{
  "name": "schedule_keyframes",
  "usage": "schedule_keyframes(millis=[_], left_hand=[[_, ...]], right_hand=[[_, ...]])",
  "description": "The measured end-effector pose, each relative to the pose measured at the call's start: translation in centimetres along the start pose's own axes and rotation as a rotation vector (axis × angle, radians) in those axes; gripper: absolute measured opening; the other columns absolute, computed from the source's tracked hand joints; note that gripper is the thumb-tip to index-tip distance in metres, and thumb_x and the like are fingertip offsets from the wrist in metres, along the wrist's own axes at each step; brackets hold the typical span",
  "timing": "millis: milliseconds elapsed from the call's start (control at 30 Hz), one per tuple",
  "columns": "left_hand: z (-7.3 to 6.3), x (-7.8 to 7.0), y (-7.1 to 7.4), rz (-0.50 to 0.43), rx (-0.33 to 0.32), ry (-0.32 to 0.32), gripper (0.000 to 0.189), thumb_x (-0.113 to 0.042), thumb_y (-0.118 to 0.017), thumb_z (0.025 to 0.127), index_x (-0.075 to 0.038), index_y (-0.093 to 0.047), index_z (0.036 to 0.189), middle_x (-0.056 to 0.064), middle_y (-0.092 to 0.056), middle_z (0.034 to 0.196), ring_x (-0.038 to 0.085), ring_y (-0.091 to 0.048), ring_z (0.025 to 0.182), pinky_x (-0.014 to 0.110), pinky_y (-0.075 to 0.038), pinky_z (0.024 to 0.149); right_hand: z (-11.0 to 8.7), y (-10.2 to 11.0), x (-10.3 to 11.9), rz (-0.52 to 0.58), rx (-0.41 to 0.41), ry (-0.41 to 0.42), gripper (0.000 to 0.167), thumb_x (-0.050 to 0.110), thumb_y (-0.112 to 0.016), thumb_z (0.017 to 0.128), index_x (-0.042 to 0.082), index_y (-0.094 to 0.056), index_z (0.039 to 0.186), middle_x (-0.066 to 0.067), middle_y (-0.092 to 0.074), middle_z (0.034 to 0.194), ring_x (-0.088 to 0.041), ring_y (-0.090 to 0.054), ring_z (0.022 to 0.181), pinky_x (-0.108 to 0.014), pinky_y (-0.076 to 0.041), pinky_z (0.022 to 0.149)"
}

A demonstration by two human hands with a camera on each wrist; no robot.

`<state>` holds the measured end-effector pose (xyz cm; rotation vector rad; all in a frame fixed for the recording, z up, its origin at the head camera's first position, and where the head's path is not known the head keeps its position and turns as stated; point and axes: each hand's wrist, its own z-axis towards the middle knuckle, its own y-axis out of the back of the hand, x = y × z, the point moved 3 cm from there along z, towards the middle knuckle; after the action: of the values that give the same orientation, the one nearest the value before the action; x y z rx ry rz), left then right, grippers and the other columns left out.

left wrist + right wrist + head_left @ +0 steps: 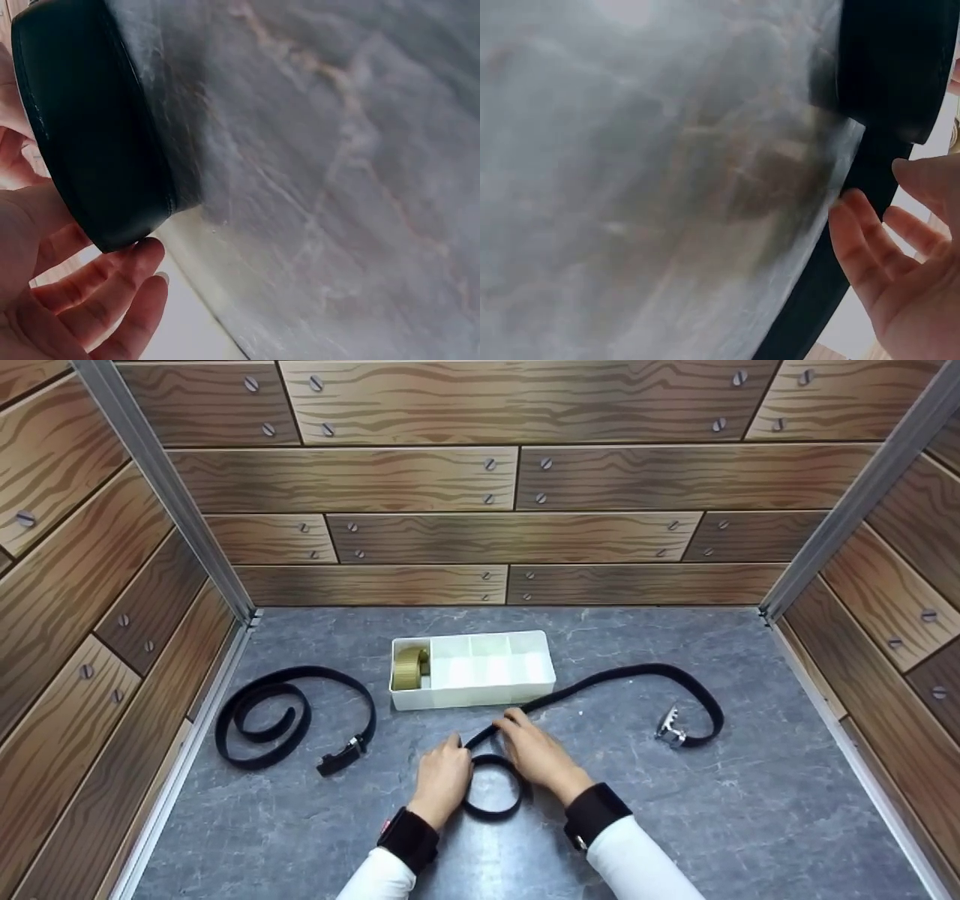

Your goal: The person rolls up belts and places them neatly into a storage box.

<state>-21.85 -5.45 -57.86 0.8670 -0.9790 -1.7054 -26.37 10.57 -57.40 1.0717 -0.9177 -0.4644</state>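
Note:
A black belt (491, 814) stands on edge on the grey surface, its near end wound into a round coil between the hands. My left hand (444, 776) grips the coil's left side, fingertips at its lower edge in the left wrist view. My right hand (541, 754) holds the strap (802, 300) just beyond the coil, thumb and fingers on either side of it. From there the strap runs right in a wide curve to a silver buckle (670, 731). The coil's wide face (90, 127) fills the upper left of the left wrist view.
Behind the hands stands a white divided box (472, 697), with a rolled gold-coloured belt (407, 669) in its left compartment. On the left lies another black belt (266, 759), loosely curled, with its own buckle (352, 745). Wood-patterned walls (420, 538) enclose the surface.

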Motion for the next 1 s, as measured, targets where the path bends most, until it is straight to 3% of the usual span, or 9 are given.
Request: schedule_keyframes(millis=[167, 333, 467, 667, 1000], left_hand=[[-0.1, 0.1, 0.1, -0.021, 0.02, 0.021, 0.013, -0.014, -0.077, 0.075, -0.005, -0.07, 0.07, 0.007, -0.057, 0.078, 0.031, -0.062, 0.058, 0.044, -0.049, 0.048], [-0.2, 0.2, 0.2, -0.025, 0.027, 0.032, 0.013, -0.012, -0.073, 0.078, -0.004, -0.068, 0.069, 0.006, -0.057, 0.08, 0.03, -0.063, 0.059, 0.044, -0.049, 0.047], [-0.4, 0.7, 0.3, -0.033, 0.027, 0.038, 0.014, -0.013, -0.075, 0.076, -0.004, -0.068, 0.069, 0.005, -0.058, 0.081, 0.031, -0.063, 0.059, 0.044, -0.048, 0.047], [-0.5, 2.0, 0.6, -0.05, 0.03, 0.064, 0.014, -0.015, -0.078, 0.074, -0.005, -0.069, 0.07, 0.005, -0.059, 0.081, 0.032, -0.064, 0.063, 0.046, -0.05, 0.05], [-1.1, 2.6, 0.7, -0.072, -0.005, 0.049, 0.015, -0.012, -0.077, 0.073, -0.004, -0.067, 0.068, 0.005, -0.058, 0.078, 0.034, -0.063, 0.058, 0.046, -0.049, 0.048]], right_hand=[[0.8, -0.2, 0.1, -0.065, -0.007, 0.037, 0.033, 0.009, -0.06, 0.095, 0.009, -0.061, 0.128, -0.014, -0.05, 0.131, -0.035, -0.058, 0.107, -0.048, -0.051, 0.082], [1.2, -0.5, -0.2, -0.088, -0.066, 0.046, 0.014, 0.009, -0.066, 0.092, 0.009, -0.067, 0.106, -0.006, -0.057, 0.104, -0.027, -0.058, 0.096, -0.042, -0.05, 0.08], [1.2, -0.1, -1.0, -0.055, -0.121, -0.028, 0.005, 0.008, -0.068, 0.09, 0.008, -0.071, 0.094, -0.003, -0.057, 0.092, -0.024, -0.058, 0.087, -0.039, -0.05, 0.076], [0.7, 1.0, -3.0, -0.022, -0.174, -0.182, 0.006, 0.008, -0.071, 0.088, 0.006, -0.073, 0.093, -0.007, -0.062, 0.095, -0.026, -0.061, 0.089, -0.04, -0.052, 0.079], [-0.2, 2.3, -5.6, 0.01, -0.184, -0.278, 0.008, 0.007, -0.069, 0.089, 0.004, -0.073, 0.096, -0.008, -0.062, 0.1, -0.029, -0.063, 0.092, -0.042, -0.052, 0.082]])
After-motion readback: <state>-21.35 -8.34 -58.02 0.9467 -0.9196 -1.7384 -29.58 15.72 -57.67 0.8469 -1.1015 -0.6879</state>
